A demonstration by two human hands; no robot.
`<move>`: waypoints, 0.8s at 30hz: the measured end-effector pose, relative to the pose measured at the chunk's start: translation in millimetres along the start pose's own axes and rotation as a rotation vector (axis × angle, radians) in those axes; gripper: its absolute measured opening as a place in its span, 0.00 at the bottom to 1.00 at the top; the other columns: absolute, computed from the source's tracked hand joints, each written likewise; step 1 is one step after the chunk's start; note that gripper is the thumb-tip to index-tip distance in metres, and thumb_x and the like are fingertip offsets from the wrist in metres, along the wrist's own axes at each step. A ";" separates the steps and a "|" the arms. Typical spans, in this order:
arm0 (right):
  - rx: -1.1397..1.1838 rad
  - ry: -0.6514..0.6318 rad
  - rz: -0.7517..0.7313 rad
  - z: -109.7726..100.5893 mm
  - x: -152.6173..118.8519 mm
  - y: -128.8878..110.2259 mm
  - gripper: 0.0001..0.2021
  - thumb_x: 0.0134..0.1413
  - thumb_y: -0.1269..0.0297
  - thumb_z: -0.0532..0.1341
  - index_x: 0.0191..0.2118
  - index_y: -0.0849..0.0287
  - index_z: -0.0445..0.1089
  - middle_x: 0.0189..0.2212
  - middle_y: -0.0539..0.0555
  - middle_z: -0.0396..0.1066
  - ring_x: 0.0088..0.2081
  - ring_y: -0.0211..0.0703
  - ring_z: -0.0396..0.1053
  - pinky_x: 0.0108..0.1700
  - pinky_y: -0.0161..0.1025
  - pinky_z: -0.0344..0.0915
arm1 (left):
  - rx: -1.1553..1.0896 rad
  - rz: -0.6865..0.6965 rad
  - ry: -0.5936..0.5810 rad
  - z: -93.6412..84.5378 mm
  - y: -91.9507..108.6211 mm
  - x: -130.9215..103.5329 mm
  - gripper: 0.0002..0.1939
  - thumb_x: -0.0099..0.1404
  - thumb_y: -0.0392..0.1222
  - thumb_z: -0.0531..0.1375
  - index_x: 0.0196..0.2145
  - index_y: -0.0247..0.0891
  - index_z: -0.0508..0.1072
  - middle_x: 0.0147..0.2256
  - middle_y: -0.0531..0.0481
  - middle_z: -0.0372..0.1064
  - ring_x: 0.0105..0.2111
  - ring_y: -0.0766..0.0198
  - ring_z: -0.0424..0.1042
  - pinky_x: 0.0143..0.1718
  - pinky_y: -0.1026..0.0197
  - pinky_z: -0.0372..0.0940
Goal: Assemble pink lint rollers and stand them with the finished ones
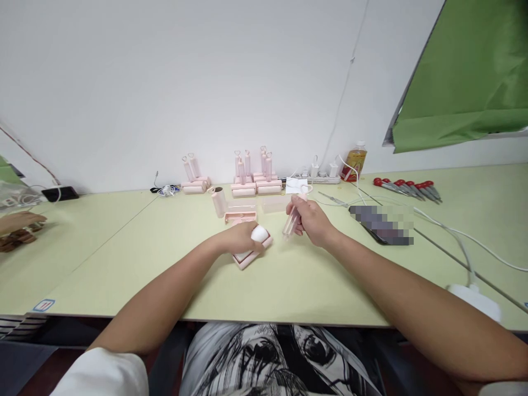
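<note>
My left hand is closed around a white roll set in a pink tray-like case, which lies tilted on the table. My right hand grips a clear pink tube just to the right, held slightly above the tabletop and a little blurred. Right behind my left hand is an open pink case. Beside that stands a pink cylinder with a loop at its top. Two clear covers, one of them a see-through box, lie behind my hands.
Along the wall stand several pink cases with tubes topped by heart-shaped loops. A phone, white cables, a power strip, a drink bottle and red-handled screwdrivers are to the right. Another person's hand works at far left.
</note>
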State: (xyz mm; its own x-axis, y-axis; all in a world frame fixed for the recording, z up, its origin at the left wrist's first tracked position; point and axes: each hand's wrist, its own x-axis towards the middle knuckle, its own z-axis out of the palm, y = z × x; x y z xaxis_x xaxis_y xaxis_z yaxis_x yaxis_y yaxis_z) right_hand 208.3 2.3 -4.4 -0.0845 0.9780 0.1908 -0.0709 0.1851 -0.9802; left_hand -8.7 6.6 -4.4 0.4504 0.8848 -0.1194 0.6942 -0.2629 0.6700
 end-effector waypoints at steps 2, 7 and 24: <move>0.106 -0.020 -0.059 0.9 -2.2 0.3 0.23 0.47 0.42 0.62 0.24 0.60 0.67 0.09 0.44 0.57 0.10 0.32 0.51 0.12 0.32 0.52 | -0.252 -0.015 0.055 -2.7 1.0 3.9 0.24 0.45 0.50 0.68 0.39 0.40 0.70 0.33 0.49 0.71 0.31 0.56 0.71 0.27 0.61 0.61; 0.213 -0.053 -0.182 3.3 -4.8 4.6 0.22 0.45 0.43 0.65 0.28 0.62 0.71 0.17 0.48 0.67 0.13 0.33 0.60 0.14 0.34 0.57 | -0.972 0.069 0.014 -5.2 1.9 9.5 0.25 0.52 0.46 0.64 0.46 0.40 0.62 0.30 0.50 0.70 0.26 0.60 0.72 0.28 0.58 0.66; 0.011 -0.194 -0.327 6.6 -20.8 0.0 0.10 0.43 0.66 0.62 0.36 0.60 0.72 0.26 0.50 0.69 0.21 0.35 0.63 0.23 0.37 0.62 | -1.176 0.124 0.061 -2.6 6.6 5.3 0.23 0.52 0.43 0.63 0.44 0.40 0.61 0.27 0.53 0.69 0.21 0.62 0.72 0.24 0.60 0.67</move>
State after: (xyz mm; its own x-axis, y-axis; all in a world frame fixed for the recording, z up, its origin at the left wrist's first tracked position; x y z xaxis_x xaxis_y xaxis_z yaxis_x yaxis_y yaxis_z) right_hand 203.4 -18.6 -8.1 -0.2422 0.8308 0.5012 -0.1355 0.4826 -0.8653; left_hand -3.2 10.5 1.3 0.4286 0.9035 0.0077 -0.3096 0.1388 0.9407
